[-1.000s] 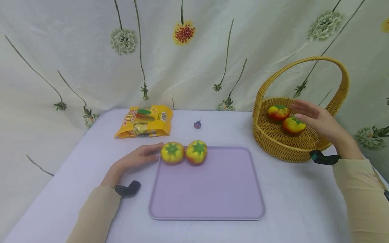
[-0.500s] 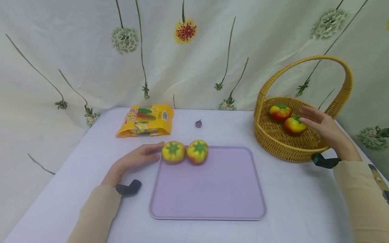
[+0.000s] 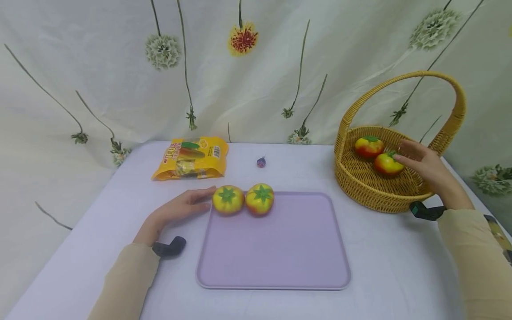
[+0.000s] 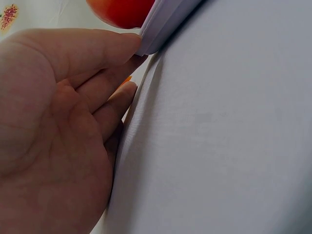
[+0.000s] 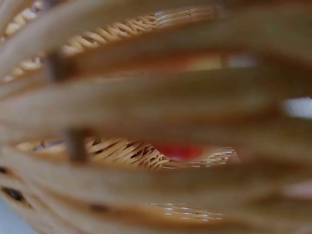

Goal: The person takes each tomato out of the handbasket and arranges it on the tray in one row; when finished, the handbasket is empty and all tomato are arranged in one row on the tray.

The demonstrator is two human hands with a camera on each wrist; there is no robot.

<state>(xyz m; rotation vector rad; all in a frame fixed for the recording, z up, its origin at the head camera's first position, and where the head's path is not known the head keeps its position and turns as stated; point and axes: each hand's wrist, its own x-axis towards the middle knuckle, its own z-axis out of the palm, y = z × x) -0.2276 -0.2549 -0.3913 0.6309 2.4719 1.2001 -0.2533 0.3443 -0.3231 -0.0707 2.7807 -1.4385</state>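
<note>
My left hand (image 3: 176, 213) rests at the upper left corner of the lilac tray (image 3: 274, 249), its thumb and fingers touching the rim in the left wrist view. Close to the fingertips a yellow-green persimmon (image 3: 228, 200) sits on the tray, and another persimmon (image 3: 259, 200) lies beside it. In the wicker basket (image 3: 372, 203), my right hand (image 3: 432, 171) reaches over the edge, fingers bent loosely around the right side of a red-yellow persimmon (image 3: 388, 164). A second persimmon (image 3: 369, 147) is behind it. Basket weave (image 5: 122, 109) covers most of the right wrist view, hiding the fingers.
A yellow snack bag (image 3: 192, 158) lies at the table's back left. A tiny purple item (image 3: 261, 162) is behind the tray. The basket's tall handle (image 3: 420, 74) arches above the right hand, with a flowered cloth (image 3: 264, 98) hanging behind the table.
My right hand first shifted slightly right beside the front persimmon in the basket, and its fingers have since bent more. The left hand stays by the tray corner.
</note>
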